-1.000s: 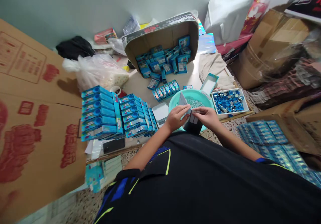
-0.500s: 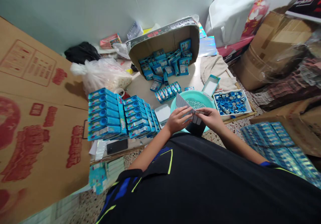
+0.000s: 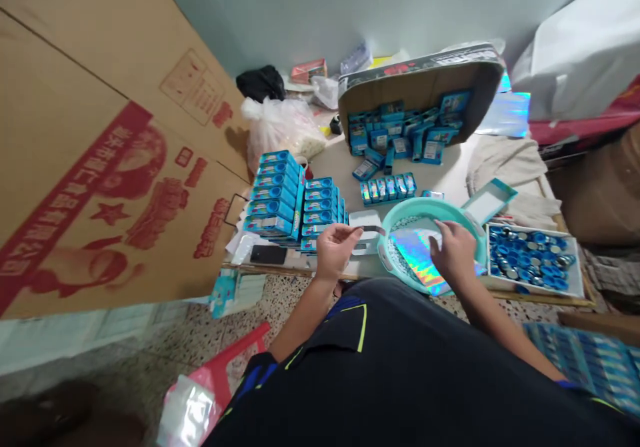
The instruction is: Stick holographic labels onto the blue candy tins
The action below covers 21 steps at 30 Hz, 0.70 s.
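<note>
My left hand (image 3: 336, 248) is closed in a pinch on a thin dark strip (image 3: 373, 229), whose free end curves to the right over the rim of a turquoise basin (image 3: 384, 250). My right hand (image 3: 454, 250) hangs above the basin, thumb and forefinger apart, with nothing visible between them. Beneath it a shiny rainbow sheet (image 3: 417, 257) lies tilted in the basin, over small pale pieces (image 3: 400, 260). Part of the sheet is hidden by the right hand. A white box (image 3: 364, 220) sits just behind my left hand.
Stacked blue packages (image 3: 273, 193) stand at left, with a short row of small blue boxes (image 3: 389, 188) behind. A carton (image 3: 420, 80) on its side holds more. Right of the basin are an open tray (image 3: 487, 201) and a box of blue-and-silver discs (image 3: 533, 260). A large cardboard box (image 3: 125, 167) borders the left.
My hands have moved apart from the sheet they both held. The sheet now lies in the basin, shiny face up, and a dark strip is in my left hand. The view has shifted left.
</note>
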Each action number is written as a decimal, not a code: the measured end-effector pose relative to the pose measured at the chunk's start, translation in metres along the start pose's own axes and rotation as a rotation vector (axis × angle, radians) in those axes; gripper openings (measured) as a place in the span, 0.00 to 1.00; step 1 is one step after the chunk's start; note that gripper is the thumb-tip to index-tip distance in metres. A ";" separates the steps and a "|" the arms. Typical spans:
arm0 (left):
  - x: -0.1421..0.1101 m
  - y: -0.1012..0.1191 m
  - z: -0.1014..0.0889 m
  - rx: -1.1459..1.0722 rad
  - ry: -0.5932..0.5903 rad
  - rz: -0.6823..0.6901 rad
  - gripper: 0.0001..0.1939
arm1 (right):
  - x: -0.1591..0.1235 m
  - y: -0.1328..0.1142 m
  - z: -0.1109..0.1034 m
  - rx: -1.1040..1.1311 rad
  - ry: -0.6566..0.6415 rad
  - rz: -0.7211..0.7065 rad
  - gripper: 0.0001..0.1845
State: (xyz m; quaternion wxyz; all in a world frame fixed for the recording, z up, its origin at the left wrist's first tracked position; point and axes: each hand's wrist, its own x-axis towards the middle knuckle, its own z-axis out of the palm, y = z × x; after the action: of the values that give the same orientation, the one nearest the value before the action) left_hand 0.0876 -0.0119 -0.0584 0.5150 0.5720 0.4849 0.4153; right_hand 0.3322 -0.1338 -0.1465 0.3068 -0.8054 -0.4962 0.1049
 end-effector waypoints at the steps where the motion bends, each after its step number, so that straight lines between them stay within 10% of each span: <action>1: 0.002 0.005 -0.008 -0.001 0.081 -0.018 0.20 | 0.006 -0.020 0.009 0.177 -0.057 -0.072 0.24; 5: 0.012 0.016 -0.031 0.048 0.239 -0.030 0.18 | 0.034 -0.106 0.043 0.946 -0.434 -0.083 0.33; 9: 0.025 0.017 -0.040 0.090 0.283 -0.045 0.16 | 0.062 -0.162 0.061 1.243 -0.554 -0.118 0.38; 21: 0.042 0.007 -0.040 0.512 0.336 0.078 0.11 | 0.085 -0.173 0.098 1.182 -0.542 -0.082 0.21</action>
State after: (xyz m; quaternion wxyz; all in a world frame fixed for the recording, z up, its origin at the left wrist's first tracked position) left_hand 0.0571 0.0371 -0.0471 0.2506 0.6247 0.6296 0.3879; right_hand 0.1997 0.0332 -0.1086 0.5657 -0.4262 -0.4450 0.5479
